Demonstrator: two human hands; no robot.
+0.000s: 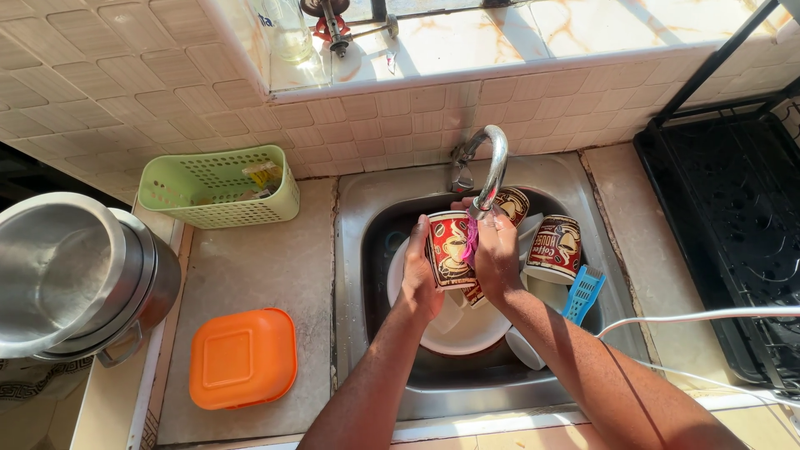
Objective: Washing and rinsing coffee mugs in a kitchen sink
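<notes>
Washing-up looks to be somewhere in its middle, as far as we can judge: we hold one printed mug (450,250) upright under the curved tap (493,167), over the steel sink (358,250), with our left hand (419,271) wrapped around its side and our right hand (497,254) closed on a pink scrubbing cloth (472,240) pressed against the mug's wall near the rim. We cannot tell whether water is running. Left to do, by the look of it, are the things lying in the basin: a second printed mug (555,247) tipped on its side to the right, a third mug (513,202) partly hidden behind our right hand, a white bowl (467,329) beneath our wrists, another white piece (525,348) at the lower right and a blue slotted utensil (582,293) leaning by the sink's right wall. Nothing washed shows on the black drying rack (725,225) at the far right. The mugs carry a dark red and cream band with a printed emblem. On the counter to the left sit a pale green perforated basket (218,185) holding a small yellow packet (265,175), an orange square lidded box (242,358) and stacked steel pots (79,275).
</notes>
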